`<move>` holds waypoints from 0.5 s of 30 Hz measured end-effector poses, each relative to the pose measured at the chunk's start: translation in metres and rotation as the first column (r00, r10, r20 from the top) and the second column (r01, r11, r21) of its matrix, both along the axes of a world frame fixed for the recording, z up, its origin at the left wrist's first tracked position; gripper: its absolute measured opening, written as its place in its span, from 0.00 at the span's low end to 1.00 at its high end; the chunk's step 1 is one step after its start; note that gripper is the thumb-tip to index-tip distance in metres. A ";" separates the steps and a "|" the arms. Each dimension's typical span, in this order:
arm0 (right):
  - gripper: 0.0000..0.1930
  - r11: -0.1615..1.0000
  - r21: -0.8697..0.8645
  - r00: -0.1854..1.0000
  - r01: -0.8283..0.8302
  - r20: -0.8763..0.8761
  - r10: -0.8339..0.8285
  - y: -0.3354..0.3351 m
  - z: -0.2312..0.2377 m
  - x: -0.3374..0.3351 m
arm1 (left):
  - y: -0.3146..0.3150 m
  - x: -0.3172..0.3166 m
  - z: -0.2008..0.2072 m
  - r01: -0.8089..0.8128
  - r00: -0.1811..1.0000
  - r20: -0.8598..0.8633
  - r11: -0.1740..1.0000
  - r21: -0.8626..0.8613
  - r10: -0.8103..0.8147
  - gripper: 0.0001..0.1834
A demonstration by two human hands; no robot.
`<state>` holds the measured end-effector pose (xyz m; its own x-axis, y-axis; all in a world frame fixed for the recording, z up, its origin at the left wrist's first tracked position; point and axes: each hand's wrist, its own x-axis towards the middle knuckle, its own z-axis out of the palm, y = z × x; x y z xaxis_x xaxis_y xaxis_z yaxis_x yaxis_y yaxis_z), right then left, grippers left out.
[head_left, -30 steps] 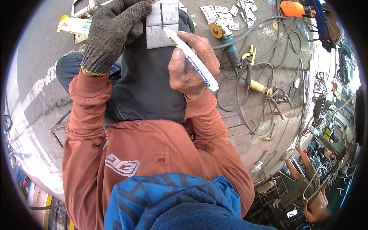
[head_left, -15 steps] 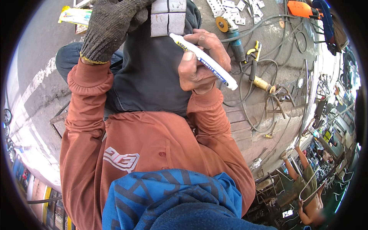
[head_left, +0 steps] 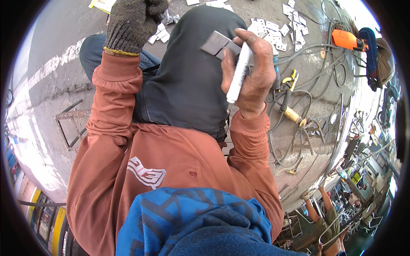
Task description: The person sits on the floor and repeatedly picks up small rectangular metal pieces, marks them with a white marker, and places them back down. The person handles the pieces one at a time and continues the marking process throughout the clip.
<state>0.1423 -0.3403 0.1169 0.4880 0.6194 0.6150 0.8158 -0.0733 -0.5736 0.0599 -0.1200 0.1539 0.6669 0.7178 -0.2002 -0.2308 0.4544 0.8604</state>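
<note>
My right hand (head_left: 256, 68) is closed round a white marker (head_left: 239, 77), its pale end pointing down toward me. The same hand also grips a small grey metal plate (head_left: 215, 42) with a dark line across it, held over my dark-trousered knee (head_left: 188, 81). How many plates lie in that grip is hidden by my fingers. My left hand (head_left: 132, 27), in a dark knitted glove with a yellow hem, reaches to the top edge past the knee. Its fingers are curled, and what they hold, if anything, cannot be made out.
Pale metal plates (head_left: 273, 34) with holes lie scattered on the ground beyond my knee. To the right are cables (head_left: 314, 49), a yellow-handled clamp tool (head_left: 291, 81), a yellow power tool (head_left: 294, 116) and an orange object (head_left: 344, 39). A metal frame (head_left: 70, 115) stands left.
The marked metal plate has gone from the top centre, near my left hand, into my right hand with the marker. The marker has swung away from the plate's line. My left hand has shifted slightly right.
</note>
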 end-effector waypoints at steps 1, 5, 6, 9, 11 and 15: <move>0.22 0.999 -0.005 0.996 -0.046 -0.080 0.046 -0.008 -0.001 -0.001 | 0.013 -0.004 -0.003 -0.074 0.997 -0.004 0.996 0.044 0.074 0.06; 0.16 0.877 0.393 0.737 0.276 -0.673 0.070 -0.025 -0.035 0.030 | 0.069 -0.032 -0.030 -0.223 0.973 -0.029 0.966 0.132 0.228 0.05; 0.16 0.851 0.378 0.710 0.364 -0.704 0.009 -0.025 -0.050 0.050 | 0.078 -0.043 -0.043 -0.241 0.969 -0.041 0.968 0.070 0.244 0.04; 0.17 0.906 -0.086 0.569 0.413 -0.753 -0.331 -0.008 -0.105 0.097 | 0.097 -0.052 -0.087 -0.192 0.976 -0.104 0.981 -0.017 0.190 0.15; 0.16 0.918 -0.268 0.495 0.293 -0.778 -0.386 0.011 -0.140 0.097 | 0.093 -0.051 -0.118 -0.224 0.969 -0.139 0.965 -0.138 0.205 0.11; 0.19 0.944 -0.329 0.363 -0.030 -0.883 -0.297 0.059 -0.186 0.063 | 0.080 -0.043 -0.154 -0.195 0.960 -0.226 0.972 -0.129 0.163 0.14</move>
<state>0.2052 -0.2814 -0.0690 0.7313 0.5295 -0.4300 -0.2360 -0.3951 -0.8878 0.0168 -0.0395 -0.0004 0.4604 0.7729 -0.4366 -0.1396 0.5487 0.8243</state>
